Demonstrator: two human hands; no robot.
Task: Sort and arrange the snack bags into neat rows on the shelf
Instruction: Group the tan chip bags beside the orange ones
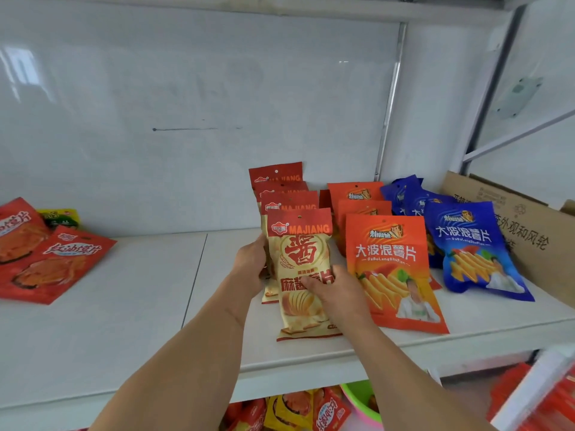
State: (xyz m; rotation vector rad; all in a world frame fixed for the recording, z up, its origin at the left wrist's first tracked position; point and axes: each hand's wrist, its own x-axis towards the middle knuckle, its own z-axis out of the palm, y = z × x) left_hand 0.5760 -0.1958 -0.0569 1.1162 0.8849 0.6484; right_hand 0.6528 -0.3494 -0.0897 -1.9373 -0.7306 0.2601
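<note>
Item: cream chip bag (298,253), front of its row near the shelf (140,306) edge; your left hand (250,264) curls round its left side, and your right hand (337,295) grips its lower right, thumb across the front. Likely light, puffy, slick and crushable, so hold it by the side seams, not the middle. Behind it stand three matching bags (289,203); just to its right are orange bags (389,259), then blue bags (466,244).

We count four cream-and-red MAJIANG bags (295,244) in one row at centre. At 3 o'clock of them are three orange chip bags (389,265), with a sliver of perhaps a fourth, then three blue bags (466,250) and one cardboard box (529,237). At 9 o'clock lie two red bags (56,265) and one green-yellow bag (60,217).
</note>
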